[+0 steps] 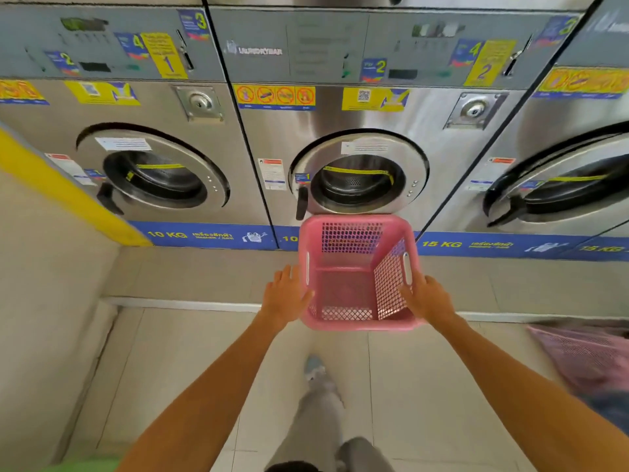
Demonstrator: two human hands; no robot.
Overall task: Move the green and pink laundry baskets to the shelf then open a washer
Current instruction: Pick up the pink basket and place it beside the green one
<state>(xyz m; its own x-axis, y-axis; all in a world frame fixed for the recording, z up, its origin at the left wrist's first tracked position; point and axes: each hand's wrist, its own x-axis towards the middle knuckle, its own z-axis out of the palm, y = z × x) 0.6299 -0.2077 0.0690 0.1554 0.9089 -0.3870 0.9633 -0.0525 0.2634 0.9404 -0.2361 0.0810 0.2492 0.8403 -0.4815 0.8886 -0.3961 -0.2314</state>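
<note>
From my head camera I look down at my two arms reaching out. The pink basket [357,270] is between my hands, up off the floor, right in front of the middle washer [357,178]. It tips a little so I see inside, and it has nothing in it.

My left hand [286,294] lies flat on the left side of the basket, fingers straight and a bit spread. My right hand [425,298] is on the right side by the white handle slot [406,267]. Those fingers look bent at the rim, but I cannot tell if they hook over it.

I think I am carrying the pink basket now. To do it well I should push in the same with both hands so it does not slip, and keep it level.

The washer door is shut. A bit of green shows at the bottom left corner [85,465]; it may be the green basket, I cannot tell. I see no shelf here, so I must turn and look before I walk.
</note>
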